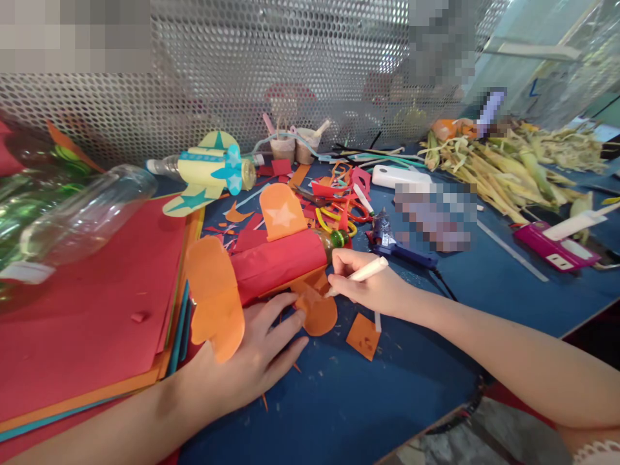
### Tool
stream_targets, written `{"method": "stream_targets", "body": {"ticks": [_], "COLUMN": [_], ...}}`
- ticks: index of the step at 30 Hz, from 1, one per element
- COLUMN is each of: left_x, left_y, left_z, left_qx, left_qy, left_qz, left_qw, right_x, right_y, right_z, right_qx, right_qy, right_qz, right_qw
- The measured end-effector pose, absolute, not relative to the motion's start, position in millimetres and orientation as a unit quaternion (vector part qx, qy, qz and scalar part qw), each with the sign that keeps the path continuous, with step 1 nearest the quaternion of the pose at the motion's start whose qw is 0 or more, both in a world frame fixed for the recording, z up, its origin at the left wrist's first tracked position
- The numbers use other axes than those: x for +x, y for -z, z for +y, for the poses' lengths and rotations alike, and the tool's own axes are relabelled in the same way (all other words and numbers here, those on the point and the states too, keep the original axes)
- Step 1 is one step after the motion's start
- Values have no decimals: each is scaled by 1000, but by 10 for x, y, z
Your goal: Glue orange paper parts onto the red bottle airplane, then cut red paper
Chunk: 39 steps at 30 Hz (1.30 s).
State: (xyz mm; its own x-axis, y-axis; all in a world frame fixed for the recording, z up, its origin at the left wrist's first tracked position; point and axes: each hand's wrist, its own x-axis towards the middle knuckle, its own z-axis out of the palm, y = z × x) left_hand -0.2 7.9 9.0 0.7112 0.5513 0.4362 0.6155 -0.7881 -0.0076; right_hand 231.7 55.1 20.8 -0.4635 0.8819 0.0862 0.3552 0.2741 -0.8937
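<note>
A bottle wrapped in red paper (281,261) lies on its side, its green neck pointing right. It bears an orange paper tail piece (216,294) and an orange paper wing with a pale star (282,212). The near orange paper wing (317,316) lies low over the table and also carries a star shape. My left hand (264,342) is open, fingers spread, its fingertips pressing on that wing's left edge. In my right hand (371,284) is a white marker (368,268), pinched between the fingers, its tip down at the star on the near wing.
Stacked coloured paper (87,310) and clear plastic bottles (92,213) occupy the left. Behind are a yellow-and-blue bottle plane (208,169), scissors (356,210) and paper scraps. A blue glue gun (404,252) and dried corn husks (508,168) are rightward; an orange paper square (363,337) lies nearby.
</note>
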Motion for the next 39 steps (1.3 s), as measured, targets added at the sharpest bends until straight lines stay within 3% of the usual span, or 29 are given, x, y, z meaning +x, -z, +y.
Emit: {"method": "stream_targets", "body": {"ticks": [39], "left_x": [3], "left_y": [-81], "left_z": [76], "left_qx": [-921], "left_qy": [224], "left_qz": [-308], "left_qw": [78], "right_x": [2318], "right_y": [-223], "right_z": [548], "right_qx": [-408], "right_qy": [-440], "right_qz": [-739], "right_qw": [305]}}
